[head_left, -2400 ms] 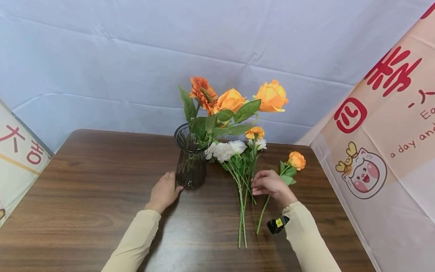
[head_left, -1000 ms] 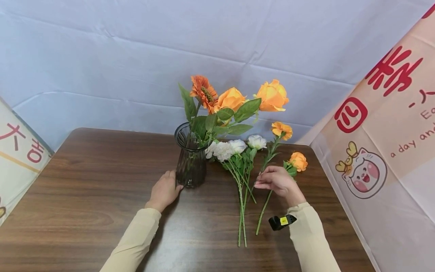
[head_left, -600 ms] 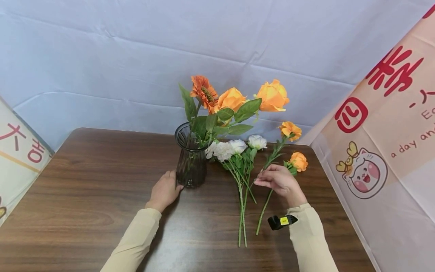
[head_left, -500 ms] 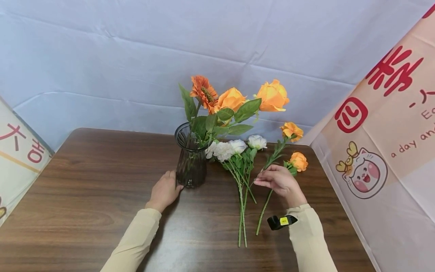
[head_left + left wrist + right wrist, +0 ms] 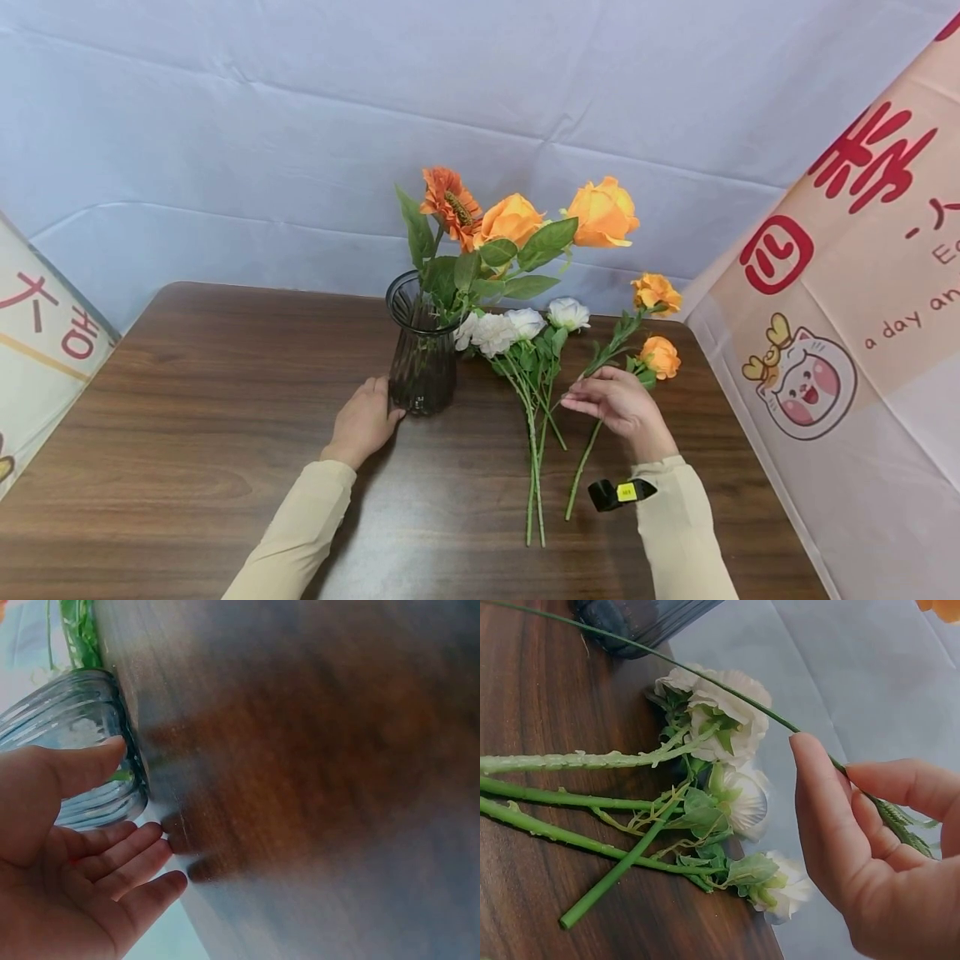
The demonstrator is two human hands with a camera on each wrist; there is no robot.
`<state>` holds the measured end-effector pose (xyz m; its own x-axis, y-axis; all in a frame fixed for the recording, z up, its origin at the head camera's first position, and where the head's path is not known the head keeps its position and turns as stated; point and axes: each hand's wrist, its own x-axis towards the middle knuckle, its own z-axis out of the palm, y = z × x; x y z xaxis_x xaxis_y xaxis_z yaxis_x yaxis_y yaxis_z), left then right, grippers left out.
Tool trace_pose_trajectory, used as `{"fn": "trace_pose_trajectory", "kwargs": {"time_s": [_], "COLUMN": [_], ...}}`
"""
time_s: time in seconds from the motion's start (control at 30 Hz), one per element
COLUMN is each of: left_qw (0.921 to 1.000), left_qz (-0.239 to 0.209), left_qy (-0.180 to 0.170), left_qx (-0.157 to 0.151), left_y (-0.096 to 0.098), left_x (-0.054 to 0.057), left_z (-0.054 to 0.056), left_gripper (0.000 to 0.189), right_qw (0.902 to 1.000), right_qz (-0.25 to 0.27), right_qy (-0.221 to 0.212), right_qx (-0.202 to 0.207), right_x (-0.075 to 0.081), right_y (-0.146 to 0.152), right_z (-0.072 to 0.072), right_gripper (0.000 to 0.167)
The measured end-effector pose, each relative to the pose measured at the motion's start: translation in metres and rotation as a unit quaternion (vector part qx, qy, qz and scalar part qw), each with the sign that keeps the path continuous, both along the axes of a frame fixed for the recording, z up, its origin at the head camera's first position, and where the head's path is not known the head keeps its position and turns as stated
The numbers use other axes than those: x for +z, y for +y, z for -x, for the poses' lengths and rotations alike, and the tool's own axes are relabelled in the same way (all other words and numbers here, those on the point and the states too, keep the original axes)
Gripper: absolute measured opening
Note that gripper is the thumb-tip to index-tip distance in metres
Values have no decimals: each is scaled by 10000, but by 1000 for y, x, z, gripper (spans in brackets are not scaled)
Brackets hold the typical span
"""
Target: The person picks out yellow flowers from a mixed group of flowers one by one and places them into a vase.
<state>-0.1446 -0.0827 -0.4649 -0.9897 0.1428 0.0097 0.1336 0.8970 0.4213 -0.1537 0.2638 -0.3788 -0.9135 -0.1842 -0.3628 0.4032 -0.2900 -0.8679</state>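
Head view. On the peach banner (image 5: pixel 911 325) at the right, large red Chinese characters stand above a red-ringed 四, the words "a day an" cut off by the picture's edge, and a cartoon animal face (image 5: pixel 806 387). The pale panel (image 5: pixel 30 383) at the left reads 大吉. A yellow label (image 5: pixel 627 492) on the black wrist device (image 5: pixel 603 496) is too small to read. The ribbed dark glass vase (image 5: pixel 422 375) stands upright on the wood-grain table (image 5: pixel 225 400), bearing an orange gerbera (image 5: pixel 450 204) and large orange roses (image 5: pixel 602 213). The left hand (image 5: pixel 363 423) touches the vase low on its left side. The right hand (image 5: pixel 621 408) pinches the stem of a ruffled orange flower (image 5: pixel 656 293), whose bloom leans away to the upper right. A smaller orange rose (image 5: pixel 661 357) lies partly beneath this hand; white flowers (image 5: pixel 495 335) lie between hand and vase.

Left wrist view. The thumb rests along the vase's lower wall; the four fingers extend loosely beside its base, apart from the thumb.

Right wrist view. Thumb and forefinger close narrowly on the thin stem, its leaves beyond the fingertips, its bare length passing above the white flowers. A short green stem (image 5: pixel 615 874) crosses theirs.
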Motion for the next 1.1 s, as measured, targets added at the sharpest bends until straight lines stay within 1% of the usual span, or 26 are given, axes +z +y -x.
{"fn": "trace_pose_trajectory", "kwargs": {"time_s": [0.3, 0.47, 0.63, 0.7, 0.73, 0.93, 0.97, 1.1], "left_qw": [10000, 10000, 10000, 10000, 10000, 10000, 9999, 10000], "left_qz": [12, 16, 17, -11, -16, 6, 0, 8], "left_qy": [-51, -77, -68, -59, 13, -30, -107, -73], "left_qx": [8, 21, 12, 16, 29, 20, 11, 9], "left_y": [0, 0, 0, 0, 0, 0, 0, 0], "left_x": [1, 1, 1, 1, 0, 0, 1, 1], "left_z": [0, 0, 0, 0, 0, 0, 0, 0], "left_gripper": [59, 60, 60, 60, 59, 60, 61, 60], "right_qw": [9994, 9990, 9980, 9979, 9979, 9970, 9968, 9968], "right_qz": [311, 442, 597, 624, 635, 761, 785, 785], "right_qy": [11, 59, 171, 146, 134, 155, 149, 155], "right_qx": [-132, -29, 100, 68, 55, 68, 55, -72], "right_x": [3, 5, 10, 12, 13, 19, 20, 26], "right_y": [0, -2, -5, -7, -7, -8, -8, -9], "right_z": [-2, -1, 0, 0, 0, 0, 0, 0], "right_gripper": [21, 23, 29, 30, 31, 31, 31, 31]}}
